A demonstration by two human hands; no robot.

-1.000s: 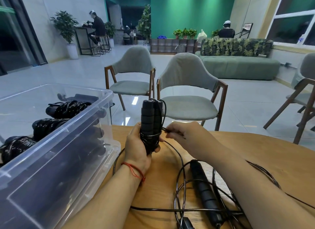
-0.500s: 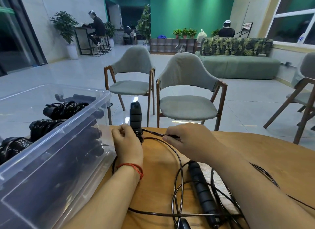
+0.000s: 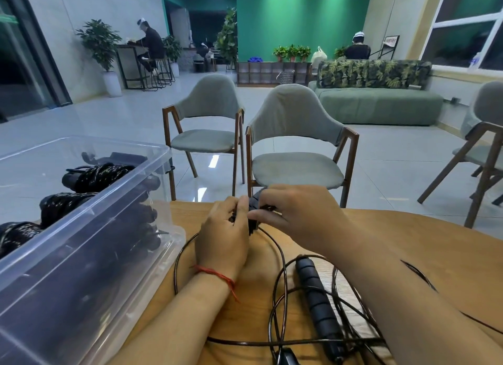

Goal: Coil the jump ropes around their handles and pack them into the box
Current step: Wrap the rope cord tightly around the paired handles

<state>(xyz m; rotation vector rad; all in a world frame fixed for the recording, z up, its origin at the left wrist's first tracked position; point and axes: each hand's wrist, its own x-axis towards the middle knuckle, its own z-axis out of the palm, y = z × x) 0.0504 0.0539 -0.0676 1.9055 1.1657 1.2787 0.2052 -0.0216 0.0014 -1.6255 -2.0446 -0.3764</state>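
Observation:
My left hand point(image 3: 223, 242) grips a black jump rope handle point(image 3: 252, 213), which lies low and mostly hidden between both hands. My right hand point(image 3: 296, 215) pinches the thin black rope point(image 3: 283, 258) right at that handle. The rope loops loosely over the wooden table point(image 3: 408, 245). A second black ribbed handle point(image 3: 317, 302) lies on the table by my right forearm, tangled in rope. At the left stands a clear plastic box point(image 3: 89, 228) that holds several coiled black jump ropes point(image 3: 98, 174).
Another small black handle end point(image 3: 287, 358) shows at the bottom edge. Two grey chairs point(image 3: 295, 147) stand just past the table's far edge, a third at the right. People sit far off in the room.
The handle in my left hand has tipped down from upright and now sits low between my hands. My right hand moved left, up against the handle, keeping its pinch on the rope.

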